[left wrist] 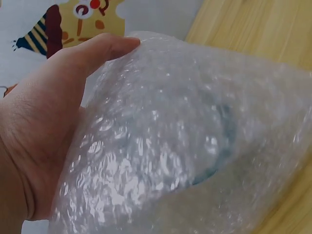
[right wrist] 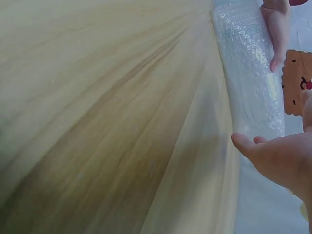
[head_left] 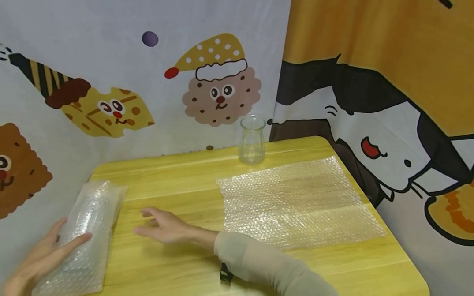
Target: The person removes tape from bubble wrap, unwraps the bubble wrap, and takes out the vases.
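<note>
At the table's left edge lies a bubble-wrapped bundle (head_left: 83,234), long and puffy. A curved blue-green edge shows faintly through its layers in the left wrist view. My left hand (head_left: 43,256) holds the bundle's left side, the thumb across its top and the other fingers partly hidden behind it. To the right of the bundle, my right hand (head_left: 165,225) is held over the table with nothing in it, fingers apart and loosely bent, pointing at the bundle. In the right wrist view this hand (right wrist: 280,156) overlaps the bundle's near end.
A flat sheet of bubble wrap (head_left: 299,202) covers the right part of the yellow wood-grain table (head_left: 178,265). Behind it stands a clear glass vase (head_left: 252,143) near the back edge. Printed cloth (head_left: 116,21) hangs behind the table. A small black object (head_left: 225,273) shows below the right sleeve.
</note>
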`<state>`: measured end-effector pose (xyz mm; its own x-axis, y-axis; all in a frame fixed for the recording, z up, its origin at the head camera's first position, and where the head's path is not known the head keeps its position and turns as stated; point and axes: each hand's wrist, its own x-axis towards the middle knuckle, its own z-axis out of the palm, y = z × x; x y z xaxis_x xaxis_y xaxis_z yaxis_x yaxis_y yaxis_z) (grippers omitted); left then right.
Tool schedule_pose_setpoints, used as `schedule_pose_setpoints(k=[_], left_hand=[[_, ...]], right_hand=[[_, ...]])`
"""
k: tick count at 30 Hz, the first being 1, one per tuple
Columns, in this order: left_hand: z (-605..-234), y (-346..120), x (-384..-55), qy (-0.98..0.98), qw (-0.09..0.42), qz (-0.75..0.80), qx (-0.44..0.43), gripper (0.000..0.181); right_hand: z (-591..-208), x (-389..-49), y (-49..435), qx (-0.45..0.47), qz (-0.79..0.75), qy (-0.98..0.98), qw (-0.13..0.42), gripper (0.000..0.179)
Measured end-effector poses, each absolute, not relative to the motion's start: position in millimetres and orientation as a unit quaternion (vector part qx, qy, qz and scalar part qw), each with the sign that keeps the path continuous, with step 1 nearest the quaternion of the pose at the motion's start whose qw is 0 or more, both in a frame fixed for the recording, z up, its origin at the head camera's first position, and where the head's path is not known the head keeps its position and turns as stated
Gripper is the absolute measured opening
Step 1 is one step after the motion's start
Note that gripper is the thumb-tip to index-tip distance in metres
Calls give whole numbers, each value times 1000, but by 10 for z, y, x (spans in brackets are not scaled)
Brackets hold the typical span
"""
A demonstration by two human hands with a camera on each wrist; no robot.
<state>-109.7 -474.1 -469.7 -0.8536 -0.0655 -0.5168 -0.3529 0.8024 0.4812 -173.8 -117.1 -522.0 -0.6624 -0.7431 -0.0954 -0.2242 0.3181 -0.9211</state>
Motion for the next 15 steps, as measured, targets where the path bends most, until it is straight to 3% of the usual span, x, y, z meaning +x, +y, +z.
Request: schedule_pose_setpoints(k=[15], left_hand=[[-4779,-3999,-1247,932,196,303,-25,116]], right_hand=[[-5272,-1789,-1245,-141,-661,653,341,83]])
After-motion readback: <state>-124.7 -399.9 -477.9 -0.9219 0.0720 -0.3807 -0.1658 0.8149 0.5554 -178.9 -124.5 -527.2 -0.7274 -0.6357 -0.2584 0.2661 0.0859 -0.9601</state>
